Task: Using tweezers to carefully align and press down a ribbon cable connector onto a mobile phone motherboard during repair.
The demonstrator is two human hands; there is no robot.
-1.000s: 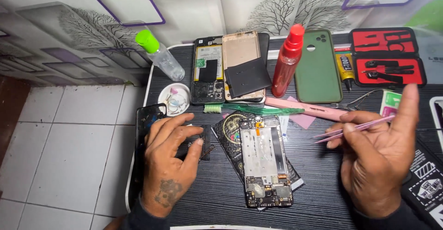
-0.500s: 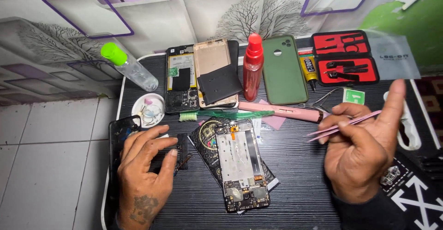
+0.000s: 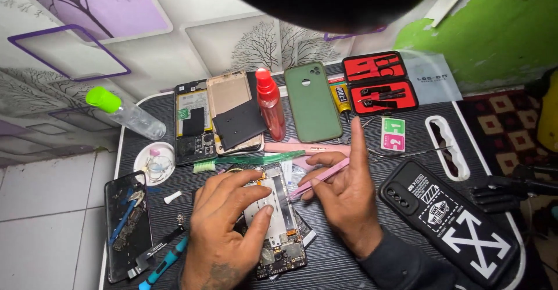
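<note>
The left hand [image 3: 224,232] lies on the opened phone [image 3: 273,223] at the middle of the dark bench [image 3: 372,267], its fingers spread and pressing the frame. The right hand [image 3: 343,197], just beside, pinches a pink pry tool [image 3: 321,178] whose tip angles toward the phone. A red spray bottle [image 3: 271,105] and a green phone case [image 3: 314,101] lie behind.

Left hand [image 3: 224,232] has moved onto the opened phone [image 3: 273,220]; right hand [image 3: 343,200] came closer.
</note>
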